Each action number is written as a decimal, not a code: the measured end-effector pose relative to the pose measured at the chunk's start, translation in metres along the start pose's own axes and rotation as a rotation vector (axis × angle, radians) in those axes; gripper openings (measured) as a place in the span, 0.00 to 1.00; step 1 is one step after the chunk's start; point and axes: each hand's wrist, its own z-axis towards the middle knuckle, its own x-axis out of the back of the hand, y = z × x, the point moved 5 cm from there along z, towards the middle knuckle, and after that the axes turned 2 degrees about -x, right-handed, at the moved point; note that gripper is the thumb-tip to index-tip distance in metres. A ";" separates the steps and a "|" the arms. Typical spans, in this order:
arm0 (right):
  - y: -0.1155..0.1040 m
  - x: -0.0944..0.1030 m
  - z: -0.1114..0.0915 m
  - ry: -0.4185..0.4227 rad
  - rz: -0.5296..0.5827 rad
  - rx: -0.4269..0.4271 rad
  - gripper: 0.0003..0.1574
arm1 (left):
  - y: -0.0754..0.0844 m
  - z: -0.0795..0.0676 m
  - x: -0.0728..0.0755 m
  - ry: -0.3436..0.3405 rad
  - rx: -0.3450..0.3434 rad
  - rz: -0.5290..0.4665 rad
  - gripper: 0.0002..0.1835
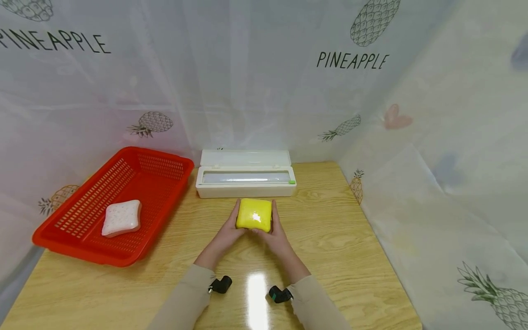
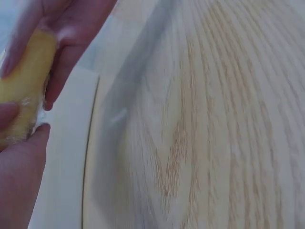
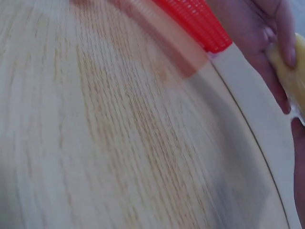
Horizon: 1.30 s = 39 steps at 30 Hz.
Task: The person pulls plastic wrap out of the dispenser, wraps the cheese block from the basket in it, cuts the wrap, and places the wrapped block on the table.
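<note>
A yellow, cushion-shaped square block (image 1: pixel 254 214) with rounded corners is held up between both hands above the table. Clear film shows wrinkled along its edge in the left wrist view (image 2: pixel 31 102). My left hand (image 1: pixel 226 236) grips the block's left side, and my right hand (image 1: pixel 277 236) grips its right side. Both thumbs lie along the near edge, while the other fingers are partly hidden by the block. Just beyond the hands stands a white cling film dispenser (image 1: pixel 246 190), its lid (image 1: pixel 245 158) raised and a film roll (image 1: pixel 246 178) inside.
At the left sits a red plastic basket (image 1: pixel 136 256) with slotted walls. Inside it lies a pale, speckled, toast-shaped block (image 1: pixel 121 217). The wooden table (image 1: pixel 338 256) meets a pineapple-print curtain (image 1: pixel 247 82) behind and at the right.
</note>
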 end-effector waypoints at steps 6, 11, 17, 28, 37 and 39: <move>0.013 0.021 -0.003 0.159 -0.046 0.008 0.59 | 0.011 0.003 -0.013 -0.037 -0.072 0.173 0.50; 0.023 0.049 -0.006 0.210 -0.109 -0.023 0.51 | 0.015 0.009 -0.020 -0.094 -0.079 0.146 0.55; 0.015 0.083 -0.012 0.198 -0.099 -0.070 0.47 | 0.017 0.013 -0.025 -0.159 -0.049 0.186 0.50; 0.018 0.166 -0.024 0.262 -0.153 -0.145 0.49 | 0.009 -0.004 0.004 -0.168 -0.070 0.359 0.32; 0.028 0.224 -0.026 0.269 -0.281 -0.158 0.52 | 0.017 -0.023 0.037 -0.135 -0.049 0.445 0.30; 0.029 0.234 -0.024 0.268 -0.315 -0.166 0.53 | 0.019 -0.027 0.043 -0.131 -0.058 0.467 0.30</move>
